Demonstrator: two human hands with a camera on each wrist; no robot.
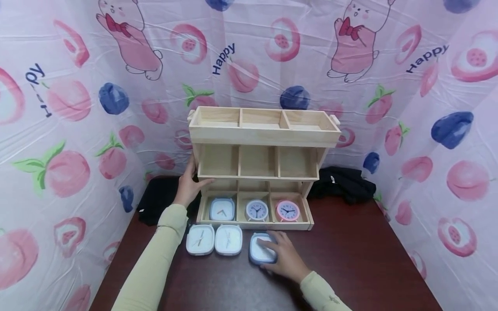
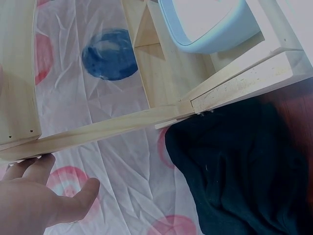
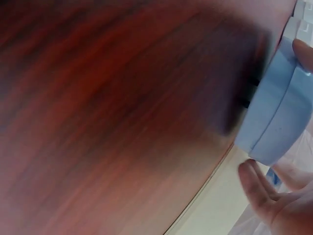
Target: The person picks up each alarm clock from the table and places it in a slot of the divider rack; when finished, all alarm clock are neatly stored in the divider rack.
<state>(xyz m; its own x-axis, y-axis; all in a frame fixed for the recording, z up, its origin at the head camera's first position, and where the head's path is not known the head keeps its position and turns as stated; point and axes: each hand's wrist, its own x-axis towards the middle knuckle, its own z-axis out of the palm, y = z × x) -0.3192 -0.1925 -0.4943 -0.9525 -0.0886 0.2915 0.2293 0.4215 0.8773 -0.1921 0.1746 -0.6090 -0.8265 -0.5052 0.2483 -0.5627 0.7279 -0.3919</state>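
Presently catalogued: one blue square clock (image 1: 261, 249), lying flat and face-up on the dark wooden table (image 1: 350, 268), its dial turned to the ceiling and its edges running roughly square with the table front; no long axis could be made out, the case being near square. Right hand (image 1: 283, 255) lay over its right half, fingers curled round the case in a grasp; the right wrist view showed a fingertip (image 3: 304, 53) on the upper edge and other fingers (image 3: 259, 183) beneath the blue case (image 3: 276, 112). To the left of that grasp, two white square clocks (image 1: 214, 239) lay side by side, face-up, touching one another. Just beyond the grasp stood the wooden shelf rack (image 1: 264, 129), three tiers of three compartments; its lowest tier held a blue square clock (image 1: 222, 209), a grey round clock (image 1: 256, 210) and a pink round clock (image 1: 288, 211), one to each compartment. Left hand (image 1: 189, 183) rested against the rack's left side at the middle tier, fingers extended along the wood, thumb spread, holding nothing. Black cloth (image 1: 344, 181) lay behind the rack on either side. Fruit-printed sheeting (image 1: 78, 108) formed the backdrop.
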